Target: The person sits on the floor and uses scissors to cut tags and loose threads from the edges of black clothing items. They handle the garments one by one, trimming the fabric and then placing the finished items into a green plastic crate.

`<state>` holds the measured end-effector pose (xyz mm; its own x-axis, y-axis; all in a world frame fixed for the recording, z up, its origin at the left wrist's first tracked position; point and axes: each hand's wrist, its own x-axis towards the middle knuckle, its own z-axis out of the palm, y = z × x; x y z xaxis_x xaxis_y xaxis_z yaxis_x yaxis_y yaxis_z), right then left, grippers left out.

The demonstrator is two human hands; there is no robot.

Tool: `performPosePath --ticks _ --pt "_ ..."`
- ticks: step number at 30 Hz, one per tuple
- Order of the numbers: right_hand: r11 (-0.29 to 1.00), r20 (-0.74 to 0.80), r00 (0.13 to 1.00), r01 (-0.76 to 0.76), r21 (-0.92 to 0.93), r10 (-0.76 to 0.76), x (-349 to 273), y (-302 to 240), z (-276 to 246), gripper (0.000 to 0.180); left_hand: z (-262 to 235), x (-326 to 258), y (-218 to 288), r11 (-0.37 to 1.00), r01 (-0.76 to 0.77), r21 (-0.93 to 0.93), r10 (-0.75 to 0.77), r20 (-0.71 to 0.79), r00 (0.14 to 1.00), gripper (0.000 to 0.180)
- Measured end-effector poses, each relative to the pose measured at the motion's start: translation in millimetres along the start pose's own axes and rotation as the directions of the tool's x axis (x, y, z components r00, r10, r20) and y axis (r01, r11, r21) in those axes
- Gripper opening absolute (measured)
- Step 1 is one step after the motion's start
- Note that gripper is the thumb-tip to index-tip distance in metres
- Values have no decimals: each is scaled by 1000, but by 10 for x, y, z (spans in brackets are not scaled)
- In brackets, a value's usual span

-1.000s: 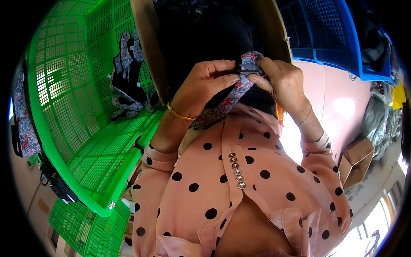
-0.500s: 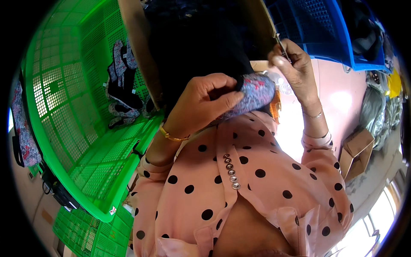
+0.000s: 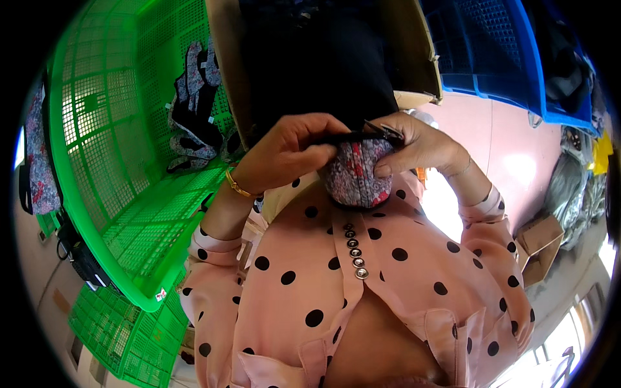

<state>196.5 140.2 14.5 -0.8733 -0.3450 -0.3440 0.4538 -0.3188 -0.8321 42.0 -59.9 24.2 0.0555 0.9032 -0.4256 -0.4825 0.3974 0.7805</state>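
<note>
In front of my chest is a small rounded piece of grey floral fabric point(image 3: 356, 171) with red flowers and black edging. My left hand point(image 3: 288, 150) pinches its black upper edge from the left side. My right hand point(image 3: 420, 143) is closed at the other side, its thumb pressing on the floral face. Between the right fingers a small pair of dark metal snips point(image 3: 384, 131) shows, its pointed blades along the black edge. The right fingers behind the fabric are hidden.
On the left stands a large green plastic basket point(image 3: 145, 226) with several floral and black fabric pieces point(image 3: 194, 123) inside. An open cardboard box point(image 3: 226, 71) with dark contents lies ahead. A blue crate point(image 3: 482, 48) stands at the far right, and a small carton point(image 3: 542, 242) lies below it.
My right hand has come down and left from the box's edge to the fabric, bringing the snips. The fabric has turned so its seam and black edge face up, with my left hand still gripping it.
</note>
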Motion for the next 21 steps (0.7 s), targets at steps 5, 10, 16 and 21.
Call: performPosePath --ticks 5,10,16,21 --pt "972 -51 997 46 -230 -59 94 67 31 29 26 -18 -54 882 -148 447 111 107 988 75" --pt "932 12 999 -24 -362 30 141 -36 -6 44 105 23 53 942 31 334 -90 163 983 58" --pt "900 45 998 64 -430 -50 150 -127 0 57 33 35 167 971 167 169 -178 51 983 41" --pt "960 -1 1000 -12 -278 12 240 -52 2 46 -80 50 188 976 123 180 -129 19 991 30"
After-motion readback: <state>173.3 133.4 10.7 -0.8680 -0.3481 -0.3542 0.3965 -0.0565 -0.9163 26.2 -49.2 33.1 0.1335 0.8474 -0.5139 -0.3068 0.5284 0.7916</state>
